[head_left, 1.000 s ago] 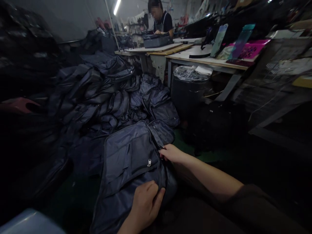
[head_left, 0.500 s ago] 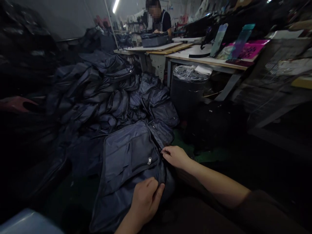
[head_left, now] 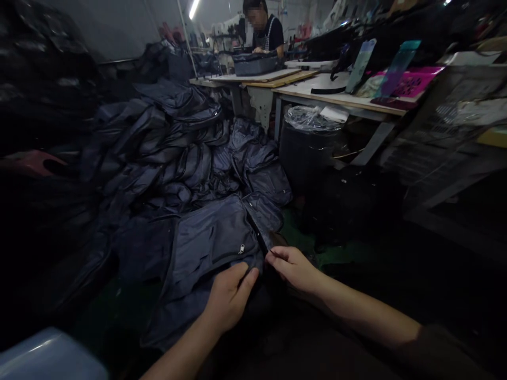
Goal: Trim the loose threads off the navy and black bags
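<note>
A dark blue-grey fabric bag (head_left: pixel 194 237) lies spread out in front of me, with a silver zipper pull (head_left: pixel 241 249) on its inner pocket. My left hand (head_left: pixel 232 293) is closed on the bag's near right edge, thumb on top and fingers curled under the cloth. Farther right, my right hand (head_left: pixel 291 266) pinches the other side of the bag's opening beside a dark zipper edge. What exactly lies between its fingertips is too small to make out. A dark gap runs between the two sides.
Behind the bag a heap of similar bags (head_left: pixel 158 142) covers the floor. A black bin (head_left: pixel 307 150) lined with clear plastic stands by a worktable (head_left: pixel 336 97) holding a pink basket (head_left: pixel 415 83). Another person (head_left: pixel 263 31) works at the back. A light-blue surface (head_left: pixel 47 356) sits at lower left.
My left hand has moved up and slightly left along the bag's edge, lifting and folding its near part. The right hand has shifted slightly right and down, and the gap between the sides is wider.
</note>
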Demonstrator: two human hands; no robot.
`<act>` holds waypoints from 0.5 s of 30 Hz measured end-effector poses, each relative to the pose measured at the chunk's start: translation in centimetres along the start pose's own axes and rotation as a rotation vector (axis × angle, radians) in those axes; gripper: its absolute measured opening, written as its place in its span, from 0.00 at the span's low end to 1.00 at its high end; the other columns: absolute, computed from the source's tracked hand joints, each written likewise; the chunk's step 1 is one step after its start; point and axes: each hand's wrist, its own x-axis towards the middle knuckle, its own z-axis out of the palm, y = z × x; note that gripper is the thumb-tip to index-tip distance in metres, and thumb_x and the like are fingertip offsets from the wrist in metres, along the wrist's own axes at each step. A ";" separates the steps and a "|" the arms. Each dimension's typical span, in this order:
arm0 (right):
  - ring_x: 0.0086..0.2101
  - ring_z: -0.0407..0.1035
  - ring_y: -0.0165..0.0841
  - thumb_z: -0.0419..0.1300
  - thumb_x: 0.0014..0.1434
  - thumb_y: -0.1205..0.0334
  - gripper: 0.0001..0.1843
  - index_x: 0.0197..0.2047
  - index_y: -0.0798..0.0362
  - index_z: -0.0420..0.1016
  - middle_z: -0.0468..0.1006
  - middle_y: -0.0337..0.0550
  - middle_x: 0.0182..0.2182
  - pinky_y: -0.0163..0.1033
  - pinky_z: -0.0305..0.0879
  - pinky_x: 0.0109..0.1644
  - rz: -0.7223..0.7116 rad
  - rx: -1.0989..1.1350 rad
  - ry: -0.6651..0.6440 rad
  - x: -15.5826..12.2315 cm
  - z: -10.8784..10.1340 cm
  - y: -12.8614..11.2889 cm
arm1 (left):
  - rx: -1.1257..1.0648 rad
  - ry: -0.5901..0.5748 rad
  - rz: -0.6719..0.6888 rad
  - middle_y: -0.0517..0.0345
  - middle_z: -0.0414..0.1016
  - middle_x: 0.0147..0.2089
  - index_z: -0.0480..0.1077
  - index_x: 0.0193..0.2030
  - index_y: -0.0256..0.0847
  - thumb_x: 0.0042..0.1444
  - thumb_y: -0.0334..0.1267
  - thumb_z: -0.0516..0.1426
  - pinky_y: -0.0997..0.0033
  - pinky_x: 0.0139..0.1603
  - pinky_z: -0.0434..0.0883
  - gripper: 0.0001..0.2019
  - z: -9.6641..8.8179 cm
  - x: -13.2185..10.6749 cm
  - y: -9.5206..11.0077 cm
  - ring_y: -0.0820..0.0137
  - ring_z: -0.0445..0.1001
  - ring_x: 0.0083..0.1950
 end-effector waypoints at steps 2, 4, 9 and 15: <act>0.21 0.54 0.24 0.52 0.61 0.57 0.12 0.30 0.54 0.67 0.60 0.31 0.18 0.30 0.51 0.24 -0.009 0.055 0.016 -0.4 0.4 -1.1 | -0.030 -0.020 -0.031 0.66 0.53 0.23 0.53 0.23 0.41 0.62 0.43 0.48 0.74 0.28 0.54 0.17 -1.1 1.4 0.8 0.76 0.56 0.26; 0.21 0.55 0.24 0.53 0.61 0.59 0.09 0.33 0.54 0.68 0.62 0.32 0.19 0.30 0.52 0.24 -0.036 0.061 0.031 -0.4 0.8 -1.9 | -0.054 -0.041 -0.046 0.66 0.53 0.24 0.53 0.23 0.41 0.61 0.44 0.48 0.74 0.28 0.54 0.17 -2.2 2.8 1.6 0.76 0.56 0.26; 0.28 0.65 0.28 0.53 0.58 0.66 0.06 0.37 0.54 0.70 0.73 0.38 0.28 0.32 0.61 0.32 -0.194 -0.084 0.146 -0.2 2.0 -3.0 | -0.077 -0.100 -0.100 0.66 0.52 0.22 0.55 0.21 0.40 0.59 0.47 0.49 0.74 0.27 0.54 0.18 -3.9 6.2 3.1 0.75 0.56 0.26; 0.33 0.72 0.32 0.54 0.55 0.69 0.10 0.40 0.53 0.71 0.78 0.42 0.33 0.34 0.64 0.37 -0.285 -0.323 0.196 -0.8 5.1 -3.5 | -0.129 -0.075 -0.295 0.65 0.58 0.22 0.61 0.22 0.40 0.54 0.50 0.52 0.73 0.28 0.55 0.17 -4.5 9.3 3.8 0.72 0.60 0.27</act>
